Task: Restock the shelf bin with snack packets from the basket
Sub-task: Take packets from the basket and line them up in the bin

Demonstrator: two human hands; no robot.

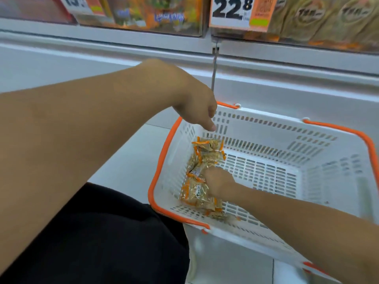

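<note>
A white plastic basket with orange rim and handles stands on the floor below the shelf. Several clear snack packets with orange edges lie heaped in its left corner. My right hand reaches down into the basket, and its curled fingers grip packets in the middle of the heap. My left hand hangs over the basket's far left corner with loosely curled fingers, above the packets and holding nothing. Up on the shelf, a clear bin at top right holds tan packets of the same kind.
A price tag reading 22.8 hangs on the bin front. Another clear bin of colourful packets sits to its left. A white shelf base runs behind the basket. My dark-clothed leg lies left of it.
</note>
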